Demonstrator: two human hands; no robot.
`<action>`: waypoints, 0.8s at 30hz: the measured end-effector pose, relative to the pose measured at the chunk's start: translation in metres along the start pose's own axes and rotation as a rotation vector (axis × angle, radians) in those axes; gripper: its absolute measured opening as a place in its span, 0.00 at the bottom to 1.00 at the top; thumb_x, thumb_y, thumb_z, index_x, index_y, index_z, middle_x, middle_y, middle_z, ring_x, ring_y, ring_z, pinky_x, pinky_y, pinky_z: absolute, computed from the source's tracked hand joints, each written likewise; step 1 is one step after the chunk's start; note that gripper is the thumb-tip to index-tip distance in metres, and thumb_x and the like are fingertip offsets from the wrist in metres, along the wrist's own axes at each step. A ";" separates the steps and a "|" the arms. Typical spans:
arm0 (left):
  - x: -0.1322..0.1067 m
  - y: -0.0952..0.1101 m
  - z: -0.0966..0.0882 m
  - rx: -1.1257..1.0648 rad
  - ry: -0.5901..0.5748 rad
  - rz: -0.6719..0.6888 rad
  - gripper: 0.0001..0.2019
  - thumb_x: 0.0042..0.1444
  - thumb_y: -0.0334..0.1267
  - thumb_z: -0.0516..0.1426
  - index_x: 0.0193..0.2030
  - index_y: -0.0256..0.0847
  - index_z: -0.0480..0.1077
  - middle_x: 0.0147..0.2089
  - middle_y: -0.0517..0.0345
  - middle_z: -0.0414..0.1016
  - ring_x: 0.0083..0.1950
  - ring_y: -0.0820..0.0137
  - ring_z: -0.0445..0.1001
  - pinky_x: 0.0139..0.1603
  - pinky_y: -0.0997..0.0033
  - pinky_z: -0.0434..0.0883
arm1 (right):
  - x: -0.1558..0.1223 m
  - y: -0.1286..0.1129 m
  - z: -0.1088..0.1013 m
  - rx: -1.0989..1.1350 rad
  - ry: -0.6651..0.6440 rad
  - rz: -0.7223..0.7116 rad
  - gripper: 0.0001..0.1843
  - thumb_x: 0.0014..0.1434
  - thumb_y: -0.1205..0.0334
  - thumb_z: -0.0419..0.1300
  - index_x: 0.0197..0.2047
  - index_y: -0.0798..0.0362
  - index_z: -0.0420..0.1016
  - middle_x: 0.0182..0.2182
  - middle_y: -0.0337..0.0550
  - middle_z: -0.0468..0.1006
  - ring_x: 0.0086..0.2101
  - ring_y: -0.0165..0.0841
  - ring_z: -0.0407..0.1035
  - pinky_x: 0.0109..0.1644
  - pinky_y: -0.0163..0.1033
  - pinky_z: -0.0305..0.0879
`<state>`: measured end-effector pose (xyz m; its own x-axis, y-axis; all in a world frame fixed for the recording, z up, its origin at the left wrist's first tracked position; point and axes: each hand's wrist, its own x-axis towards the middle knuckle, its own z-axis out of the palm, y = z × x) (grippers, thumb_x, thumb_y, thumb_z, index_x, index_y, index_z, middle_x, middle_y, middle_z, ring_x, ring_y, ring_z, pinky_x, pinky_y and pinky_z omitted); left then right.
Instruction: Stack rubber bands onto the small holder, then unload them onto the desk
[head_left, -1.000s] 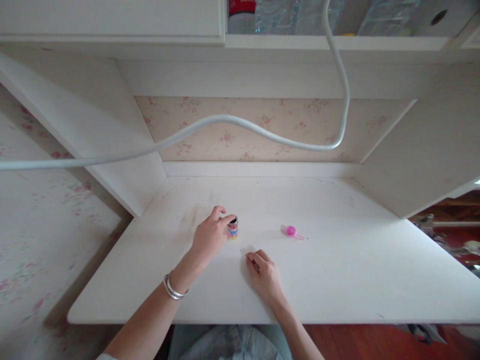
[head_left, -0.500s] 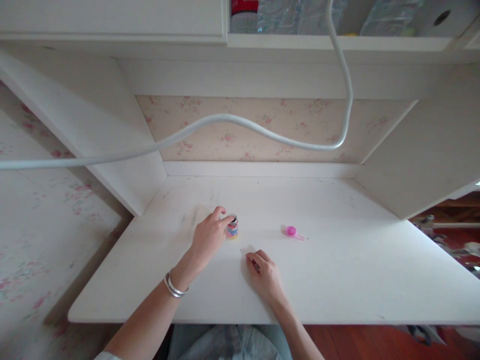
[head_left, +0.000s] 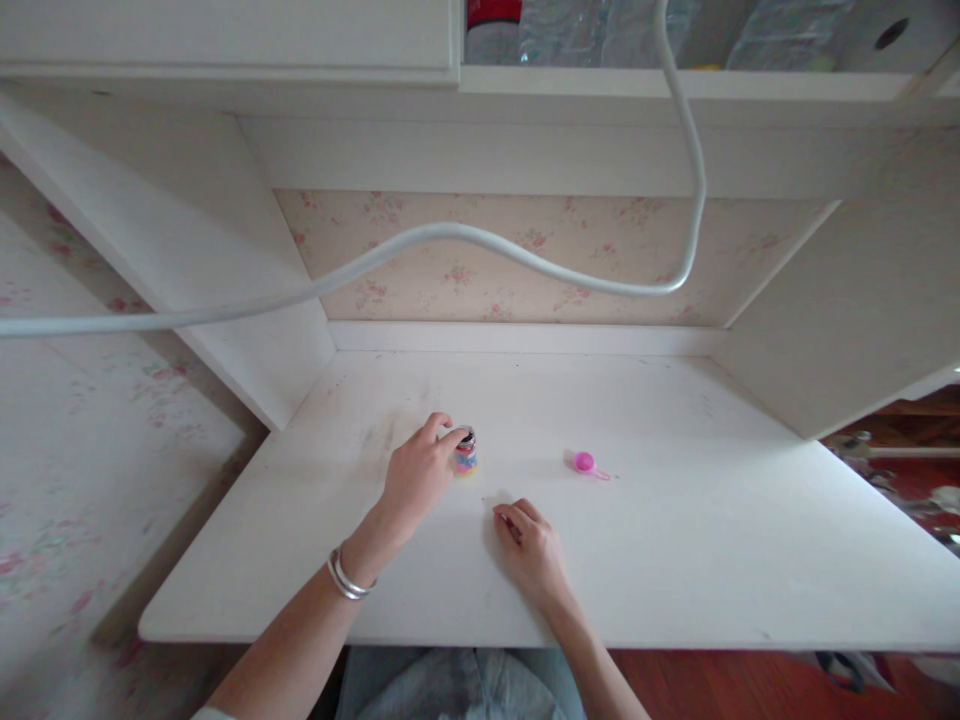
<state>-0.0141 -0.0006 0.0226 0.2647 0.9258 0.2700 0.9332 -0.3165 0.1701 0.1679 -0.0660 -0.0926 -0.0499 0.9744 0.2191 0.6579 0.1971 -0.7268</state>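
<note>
My left hand (head_left: 417,474), with silver bangles at the wrist, is closed around a small colourful jar (head_left: 466,455) that stands upright on the white desk (head_left: 675,530). Its fingers wrap the jar's left side and top. My right hand (head_left: 529,548) rests on the desk just in front and to the right of the jar, fingers curled together with their tips on the surface; what they hold, if anything, is hidden. A small pink lid with a loop (head_left: 584,462) lies on the desk to the right of the jar.
A thick white cable (head_left: 480,240) hangs across the view above the desk. White side panels close in the desk at left and right, with floral wallpaper behind. A shelf overhead holds plastic bottles (head_left: 570,30). Red wooden floor shows at the right.
Both hands and the jar stay almost where they were; only the view has shifted slightly.
</note>
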 end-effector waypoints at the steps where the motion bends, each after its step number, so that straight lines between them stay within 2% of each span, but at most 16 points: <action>1: 0.000 0.000 0.000 0.000 0.002 -0.005 0.23 0.56 0.24 0.49 0.52 0.54 0.69 0.54 0.60 0.65 0.37 0.75 0.72 0.35 0.77 0.68 | 0.000 0.000 0.000 0.000 0.000 0.002 0.16 0.64 0.59 0.48 0.38 0.51 0.78 0.31 0.42 0.73 0.27 0.28 0.67 0.31 0.31 0.60; 9: 0.002 0.001 -0.003 -0.030 0.029 -0.013 0.22 0.57 0.24 0.49 0.53 0.52 0.68 0.54 0.58 0.66 0.39 0.74 0.73 0.38 0.77 0.70 | 0.000 -0.001 0.000 -0.005 -0.006 0.004 0.17 0.63 0.59 0.48 0.38 0.51 0.78 0.31 0.43 0.74 0.27 0.29 0.67 0.32 0.32 0.60; 18: 0.001 -0.002 -0.006 -0.014 0.039 -0.033 0.22 0.56 0.24 0.49 0.52 0.52 0.68 0.54 0.59 0.65 0.37 0.74 0.73 0.36 0.76 0.70 | 0.000 0.001 0.002 0.003 -0.010 0.007 0.16 0.63 0.60 0.48 0.38 0.51 0.78 0.32 0.43 0.74 0.27 0.28 0.67 0.33 0.32 0.61; 24: -0.001 -0.003 -0.003 0.016 -0.004 -0.052 0.22 0.56 0.24 0.49 0.51 0.53 0.69 0.54 0.59 0.65 0.35 0.76 0.73 0.34 0.77 0.69 | 0.000 0.000 0.001 0.004 0.002 0.007 0.17 0.63 0.59 0.48 0.37 0.51 0.78 0.31 0.43 0.74 0.27 0.29 0.67 0.32 0.31 0.61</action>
<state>-0.0178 -0.0017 0.0248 0.2166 0.9418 0.2572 0.9495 -0.2645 0.1688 0.1670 -0.0660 -0.0933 -0.0444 0.9755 0.2154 0.6552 0.1912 -0.7309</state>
